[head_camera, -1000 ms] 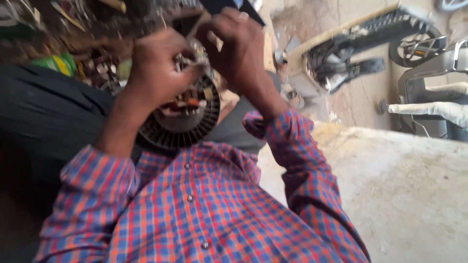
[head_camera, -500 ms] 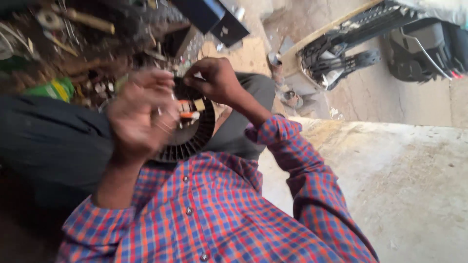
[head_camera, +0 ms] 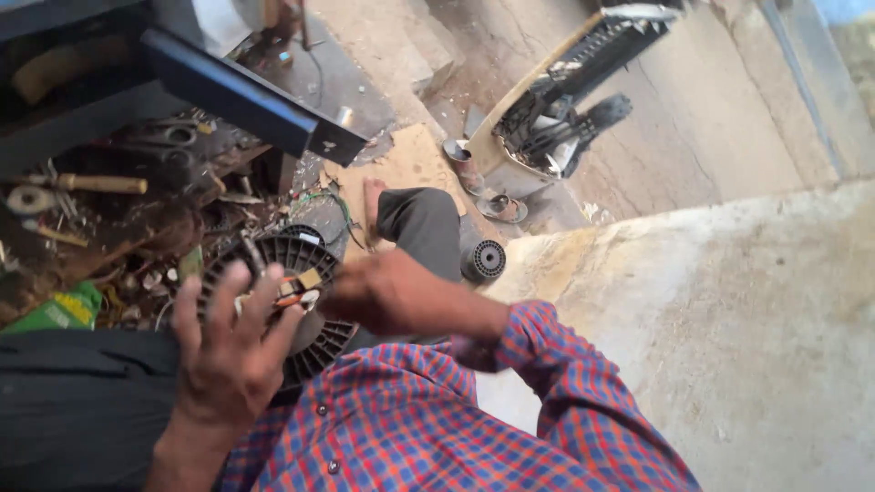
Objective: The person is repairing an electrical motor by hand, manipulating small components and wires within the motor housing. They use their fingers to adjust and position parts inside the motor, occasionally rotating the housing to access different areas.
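- Black finned round motor part (head_camera: pixel 310 337): being held up over the lap, between both hands; copper-coloured and orange bits are showing at its centre.
- Left hand (head_camera: pixel 228 355): fingers (head_camera: pixel 264 292) being spread across the part's face, pressing on it rather than clenched.
- Right hand (head_camera: pixel 392 296): being closed at the part's centre; exact grasp cannot be told.
- Progress, as judged: centre work is being carried on, not finished.
- Smaller round black part (head_camera: pixel 484 260): lying beyond the right fingers, untouched.
- Scrap and tools (head_camera: pixel 100 210): lying beyond the left fingers.
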Demonstrator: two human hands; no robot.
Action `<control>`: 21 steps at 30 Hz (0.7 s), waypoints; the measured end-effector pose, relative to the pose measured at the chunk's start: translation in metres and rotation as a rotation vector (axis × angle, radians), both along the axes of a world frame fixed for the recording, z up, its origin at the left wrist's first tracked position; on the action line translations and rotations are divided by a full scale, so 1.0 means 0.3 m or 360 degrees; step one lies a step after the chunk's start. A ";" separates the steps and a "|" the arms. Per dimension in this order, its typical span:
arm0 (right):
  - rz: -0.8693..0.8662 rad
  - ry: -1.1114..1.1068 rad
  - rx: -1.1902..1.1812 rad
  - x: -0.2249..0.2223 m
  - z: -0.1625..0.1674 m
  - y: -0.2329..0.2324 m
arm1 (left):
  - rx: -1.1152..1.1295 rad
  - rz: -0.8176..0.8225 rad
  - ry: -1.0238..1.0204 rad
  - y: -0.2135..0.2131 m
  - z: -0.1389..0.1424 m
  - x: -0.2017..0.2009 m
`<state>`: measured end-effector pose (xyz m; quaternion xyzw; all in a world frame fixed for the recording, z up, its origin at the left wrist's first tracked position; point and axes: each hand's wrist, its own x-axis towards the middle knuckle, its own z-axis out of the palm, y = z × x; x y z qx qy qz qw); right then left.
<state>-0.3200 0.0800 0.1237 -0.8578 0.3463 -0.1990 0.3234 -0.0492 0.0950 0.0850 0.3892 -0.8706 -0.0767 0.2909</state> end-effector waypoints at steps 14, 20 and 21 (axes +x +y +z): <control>-0.0389 -0.0228 0.0198 0.113 -0.121 -0.311 | 0.0151 0.0232 0.0531 -0.019 -0.006 -0.037; -0.0505 0.0106 -0.0663 0.200 -0.054 -0.301 | 0.1085 0.0273 0.0126 -0.346 0.035 -0.037; -0.0347 0.0326 -0.0388 0.205 -0.032 -0.252 | 0.1293 0.0054 0.0100 -0.385 0.042 -0.028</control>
